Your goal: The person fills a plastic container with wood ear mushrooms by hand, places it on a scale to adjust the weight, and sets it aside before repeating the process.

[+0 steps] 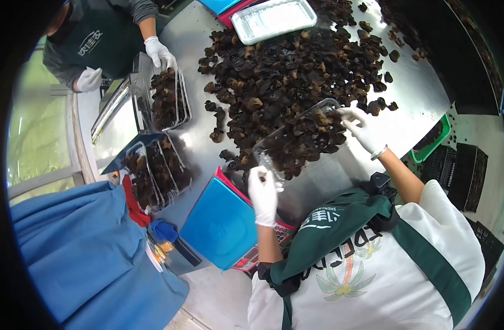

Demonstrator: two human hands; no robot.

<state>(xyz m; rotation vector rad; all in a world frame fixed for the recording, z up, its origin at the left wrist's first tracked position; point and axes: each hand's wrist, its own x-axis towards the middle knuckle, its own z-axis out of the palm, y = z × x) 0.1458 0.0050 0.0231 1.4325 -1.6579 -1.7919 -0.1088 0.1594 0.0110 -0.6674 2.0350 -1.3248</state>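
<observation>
A clear plastic tray (pixel 267 160) filled with dark brown, frilly pieces that look like wood ear mushrooms (pixel 312 138) is held between my two white-gloved hands. My left hand (pixel 264 193) is closed on the tray's near-left end. At the opposite end, the fingers of my right hand (pixel 363 130) are bent over the rim. Just beyond the tray spreads a large loose pile of the same mushrooms (pixel 285 71) on the metal table (pixel 329 184). A scale with a blue top (pixel 216 220) and red keypad side stands beside my left hand.
An empty white tray (pixel 274 21) rests by a second blue-topped scale (pixel 219 5). Filled clear trays (pixel 155 170) are stacked at left, where a co-worker's gloved hand (pixel 159 53) touches one. Blue cloth (pixel 87 247) hangs lower left. A green crate (pixel 431 138) sits right, below the table edge.
</observation>
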